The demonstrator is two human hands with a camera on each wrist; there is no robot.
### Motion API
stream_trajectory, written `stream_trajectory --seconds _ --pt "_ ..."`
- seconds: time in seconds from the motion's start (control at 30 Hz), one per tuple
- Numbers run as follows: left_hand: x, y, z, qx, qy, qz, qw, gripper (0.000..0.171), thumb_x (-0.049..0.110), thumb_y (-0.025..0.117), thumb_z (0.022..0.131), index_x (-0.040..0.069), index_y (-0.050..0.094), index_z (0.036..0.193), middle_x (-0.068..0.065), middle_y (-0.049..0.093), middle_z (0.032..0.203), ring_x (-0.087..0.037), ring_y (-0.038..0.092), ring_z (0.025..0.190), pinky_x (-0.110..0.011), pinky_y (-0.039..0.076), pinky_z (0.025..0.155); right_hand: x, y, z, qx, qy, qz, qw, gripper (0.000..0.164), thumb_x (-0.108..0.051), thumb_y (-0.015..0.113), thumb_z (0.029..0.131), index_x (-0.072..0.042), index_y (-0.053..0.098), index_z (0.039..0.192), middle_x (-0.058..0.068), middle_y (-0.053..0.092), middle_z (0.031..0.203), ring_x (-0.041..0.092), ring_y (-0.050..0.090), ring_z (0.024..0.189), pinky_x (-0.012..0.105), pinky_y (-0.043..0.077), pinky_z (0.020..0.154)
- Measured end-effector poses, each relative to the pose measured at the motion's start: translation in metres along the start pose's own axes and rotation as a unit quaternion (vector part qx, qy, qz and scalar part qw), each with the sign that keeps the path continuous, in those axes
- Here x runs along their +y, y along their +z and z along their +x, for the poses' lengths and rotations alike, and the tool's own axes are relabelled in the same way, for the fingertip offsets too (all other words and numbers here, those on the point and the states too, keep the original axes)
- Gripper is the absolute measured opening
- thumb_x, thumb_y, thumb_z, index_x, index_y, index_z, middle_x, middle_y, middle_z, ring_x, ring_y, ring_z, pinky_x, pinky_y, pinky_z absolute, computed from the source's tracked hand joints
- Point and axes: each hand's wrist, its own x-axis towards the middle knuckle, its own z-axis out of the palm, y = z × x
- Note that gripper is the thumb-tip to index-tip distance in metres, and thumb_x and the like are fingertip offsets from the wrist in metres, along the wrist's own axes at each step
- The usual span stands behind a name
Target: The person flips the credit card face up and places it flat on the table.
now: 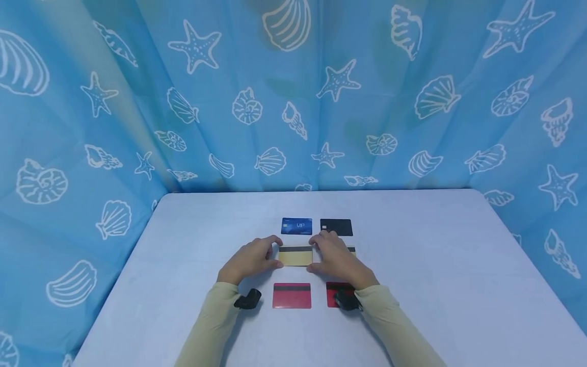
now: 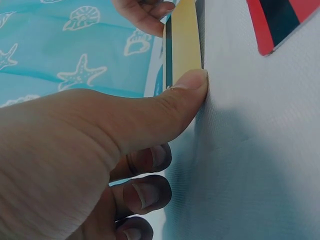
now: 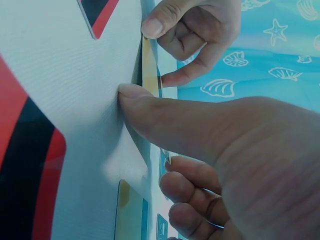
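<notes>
A gold card [image 1: 295, 258] with a dark stripe lies between both hands at the middle of the white table. My left hand [image 1: 249, 259] pinches its left end, thumb at the near corner and a finger at the far one. At the right end my right hand [image 1: 338, 259] holds it the same way, thumb near and fingers far. In the left wrist view the gold card [image 2: 186, 45] is tilted edge-on, the left thumb pressing its corner. A second gold card [image 1: 352, 250] lies mostly hidden under the right hand.
Behind the hands lie a blue VIP card [image 1: 296, 226] and a black card [image 1: 341, 228]. Nearer are a pinkish-red card [image 1: 292, 296] and a red card [image 1: 334, 296], partly covered by the right wrist's camera. A blue shell-patterned curtain [image 1: 293, 102] borders the table [image 1: 435, 265].
</notes>
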Motion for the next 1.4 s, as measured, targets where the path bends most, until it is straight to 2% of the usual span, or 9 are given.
stream_trajectory --seconds 0.17,0.33,0.53,0.73,1.03,1.4 --pt "0.0 0.001 -0.002 -0.007 0.004 -0.003 1.0 0.055 0.031 0.083 0.088 0.019 0.061 0.137 0.0 0.063 0.09 -0.015 0.058 0.08 -0.03 0.051 0.076 0.001 0.0 -0.001 -0.009 0.002 0.002 1.0 0.064 -0.034 0.092 0.077 -0.012 0.065 0.131 0.005 0.063 0.121 0.022 0.053 0.114 0.044 0.057 0.098" --pt "0.001 0.001 -0.004 0.002 0.015 -0.009 0.9999 0.055 0.03 0.082 0.089 0.018 0.061 0.138 0.0 0.064 0.087 -0.016 0.059 0.079 -0.031 0.052 0.076 0.001 -0.004 -0.001 -0.003 -0.005 0.002 1.0 0.063 -0.035 0.092 0.077 -0.012 0.065 0.13 0.004 0.064 0.119 0.022 0.052 0.113 0.044 0.056 0.098" --pt "0.0 0.003 -0.004 -0.005 0.007 -0.019 0.9998 0.054 0.031 0.081 0.09 0.019 0.061 0.139 0.0 0.064 0.088 -0.016 0.059 0.081 -0.031 0.052 0.078 0.0 -0.006 0.001 -0.011 -0.005 0.0 1.0 0.063 -0.036 0.092 0.077 -0.013 0.066 0.13 0.005 0.065 0.119 0.022 0.052 0.115 0.046 0.055 0.101" --pt "0.0 0.004 -0.007 -0.006 0.005 -0.014 0.9999 0.055 0.031 0.082 0.089 0.018 0.062 0.139 0.0 0.064 0.088 -0.016 0.058 0.081 -0.031 0.053 0.077 0.0 -0.005 -0.002 -0.015 -0.006 0.009 1.0 0.063 -0.035 0.092 0.077 -0.013 0.066 0.13 0.005 0.065 0.12 0.022 0.052 0.114 0.045 0.056 0.099" --pt "0.003 -0.001 -0.004 -0.003 0.016 0.001 0.9999 0.055 0.031 0.082 0.09 0.018 0.061 0.139 0.0 0.064 0.088 -0.016 0.059 0.081 -0.031 0.053 0.079 0.0 -0.01 -0.004 -0.003 -0.016 0.0 1.0 0.062 -0.035 0.091 0.078 -0.013 0.066 0.13 0.003 0.065 0.115 0.021 0.053 0.112 0.044 0.057 0.099" --pt "0.004 -0.002 -0.004 -0.013 0.008 0.003 0.9999 0.055 0.031 0.081 0.091 0.019 0.06 0.14 0.0 0.064 0.09 -0.016 0.058 0.082 -0.031 0.053 0.08 0.0 -0.012 -0.001 -0.007 -0.019 0.007 1.0 0.061 -0.035 0.092 0.078 -0.011 0.067 0.129 0.004 0.065 0.114 0.021 0.052 0.11 0.044 0.056 0.098"
